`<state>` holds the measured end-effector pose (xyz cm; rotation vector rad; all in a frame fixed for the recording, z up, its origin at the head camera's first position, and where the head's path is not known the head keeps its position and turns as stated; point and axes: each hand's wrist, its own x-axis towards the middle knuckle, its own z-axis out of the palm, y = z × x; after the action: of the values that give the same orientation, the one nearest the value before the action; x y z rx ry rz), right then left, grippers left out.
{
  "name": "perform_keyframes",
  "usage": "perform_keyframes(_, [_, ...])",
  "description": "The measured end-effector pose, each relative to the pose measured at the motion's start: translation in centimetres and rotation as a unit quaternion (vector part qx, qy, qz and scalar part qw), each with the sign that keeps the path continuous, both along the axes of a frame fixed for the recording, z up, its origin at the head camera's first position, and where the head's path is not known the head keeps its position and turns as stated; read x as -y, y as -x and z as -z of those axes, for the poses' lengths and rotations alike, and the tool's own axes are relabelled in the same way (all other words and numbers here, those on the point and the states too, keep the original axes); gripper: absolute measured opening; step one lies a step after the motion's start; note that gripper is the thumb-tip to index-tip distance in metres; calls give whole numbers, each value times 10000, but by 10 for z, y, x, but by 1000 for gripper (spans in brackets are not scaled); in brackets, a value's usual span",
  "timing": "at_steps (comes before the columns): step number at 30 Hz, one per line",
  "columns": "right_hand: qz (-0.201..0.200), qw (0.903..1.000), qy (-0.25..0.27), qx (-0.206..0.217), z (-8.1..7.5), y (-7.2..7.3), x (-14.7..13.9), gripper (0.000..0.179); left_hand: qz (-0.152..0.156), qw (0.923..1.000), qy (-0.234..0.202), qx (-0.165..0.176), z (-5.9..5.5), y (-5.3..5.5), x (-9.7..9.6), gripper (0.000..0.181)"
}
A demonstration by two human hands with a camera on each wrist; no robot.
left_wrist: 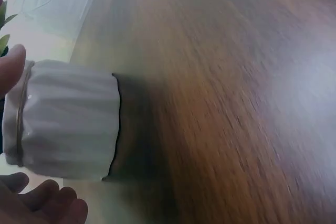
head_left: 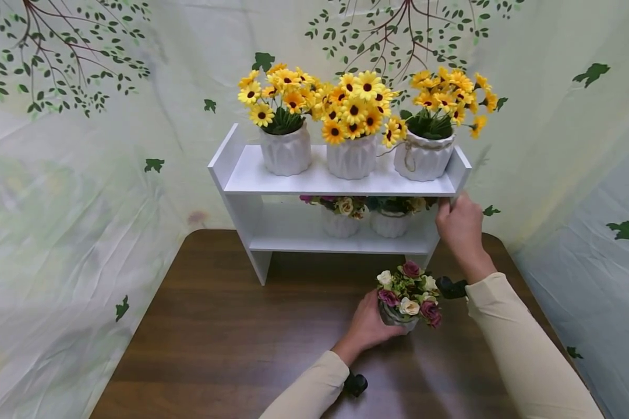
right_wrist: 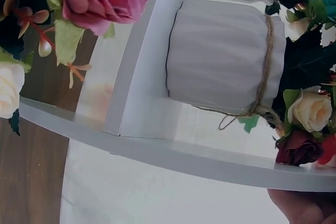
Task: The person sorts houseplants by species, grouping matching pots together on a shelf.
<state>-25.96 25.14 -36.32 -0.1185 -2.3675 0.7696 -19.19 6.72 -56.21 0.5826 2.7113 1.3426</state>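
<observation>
My left hand [head_left: 372, 326] holds a white flower pot [left_wrist: 68, 119] of purple and cream artificial roses [head_left: 409, 294] in front of the shelf's right end. In the left wrist view the thumb lies at the pot's rim and the fingers along its other side. My right hand [head_left: 460, 230] grips the right side panel of the white two-tier shelf [head_left: 340, 186], just below the top board. In the right wrist view its fingers show at the panel's outer face. A twine-tied white pot [right_wrist: 226, 56] stands close inside that panel.
Three white pots of yellow daisies [head_left: 352, 116] stand on the top board. Another rose pot [head_left: 340, 224] sits beside the twine-tied one on the lower board. The shelf stands at the back of a brown wooden table [head_left: 199, 337], before a leaf-printed cloth [head_left: 188, 116].
</observation>
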Motion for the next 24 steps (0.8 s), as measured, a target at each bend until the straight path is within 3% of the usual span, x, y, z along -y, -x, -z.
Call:
perform_keyframes(8, [-27, 10000, -76, 31, 1, 0, 1, 36, -173, 9986, -488, -118, 6, -3, -21, 103])
perform_keyframes(15, [-79, 10000, -51, -18, 3, 2, 1, 35, -482, 9929, -560, -928, 19, 0, -33, 95])
perform_keyframes(17, [-85, 9999, -71, -91, 4, 3, 0, 35, -620, 9916, -539, -997, 22, 0, -35, 93])
perform_keyframes(24, [-81, 9997, -107, -187, 4, 4, -3, 35, -839, 9917, -719, -653, 26, -4, -38, 94])
